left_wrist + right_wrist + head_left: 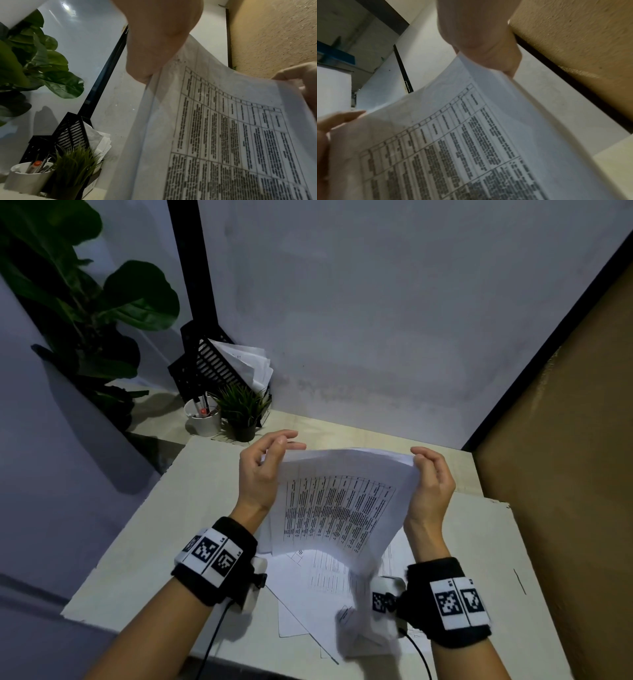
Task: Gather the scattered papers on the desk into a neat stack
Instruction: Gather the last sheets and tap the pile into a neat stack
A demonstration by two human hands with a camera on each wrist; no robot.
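Note:
A sheaf of white papers [339, 505] printed with tables stands lifted above the desk, bowed and tilted toward me. My left hand [263, 463] pinches its upper left corner and my right hand [431, 477] grips its upper right corner. The sheaf's lower end is blurred near my right wrist. More printed sheets [318, 580] lie loose and skewed on the desk [144, 549] under the lifted sheaf. The left wrist view shows the papers [223, 135] with my left hand [154, 47] on their left edge; the right wrist view shows the papers [453, 148] under my right hand [488, 47].
At the desk's back left stand a white cup of pens [202, 419], a small potted grass plant [244, 412] and a black slotted file holder [215, 364] with papers in it. A large leafy plant [85, 302] is further left. A tan wall [565, 440] borders the right.

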